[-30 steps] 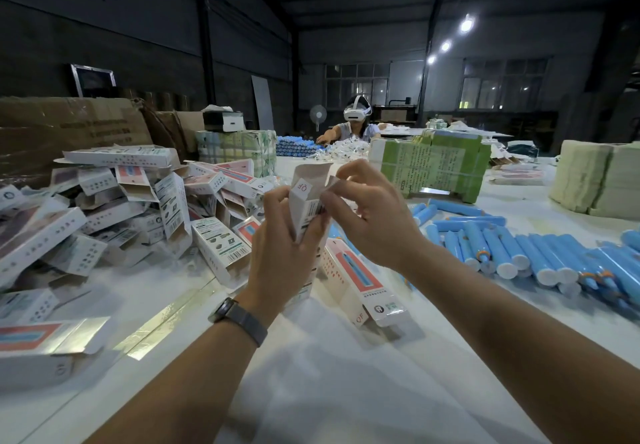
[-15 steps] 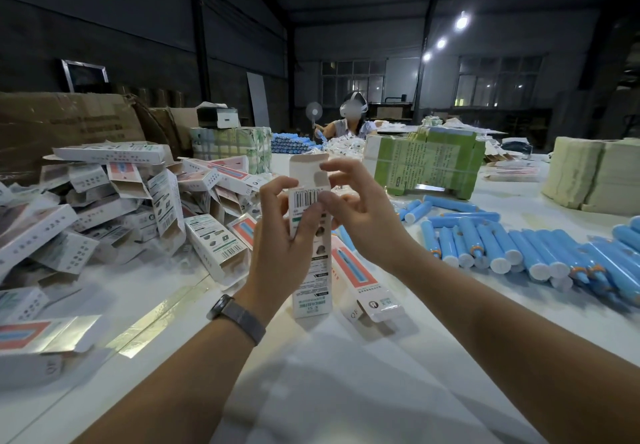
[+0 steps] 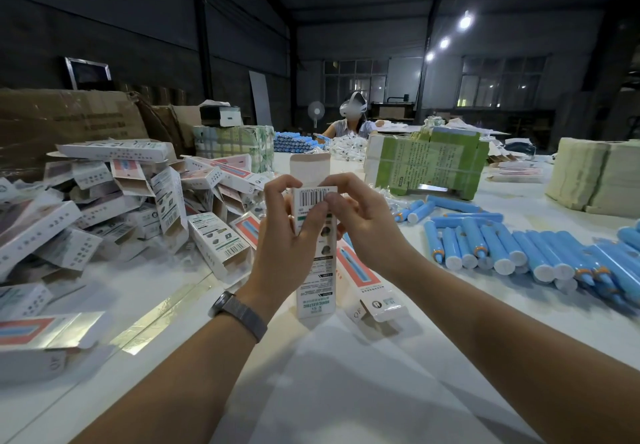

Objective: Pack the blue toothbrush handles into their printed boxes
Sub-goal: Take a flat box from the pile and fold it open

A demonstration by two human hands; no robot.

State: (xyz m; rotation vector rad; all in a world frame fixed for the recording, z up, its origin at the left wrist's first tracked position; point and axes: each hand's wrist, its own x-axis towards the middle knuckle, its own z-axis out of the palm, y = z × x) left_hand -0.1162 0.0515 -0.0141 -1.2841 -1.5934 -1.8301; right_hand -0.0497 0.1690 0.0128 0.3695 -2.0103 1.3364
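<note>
Both forearms bare and reaching forward to meet at centre, left hand [image 3: 289, 235] raised with fingers curled and thumb pressed across a held box, dark band on left wrist, right hand [image 3: 363, 221] alongside, fingertips pinching at its upper edge

I saw open counter [image 3: 346, 391] in front of me, heaped printed boxes [image 3: 104, 208] blocking the left, rows of blue handles [image 3: 519, 253] crowding the right, green bundle [image 3: 426, 163] closing off the far side, one loose box [image 3: 367, 287] lying mid-counter.
</note>
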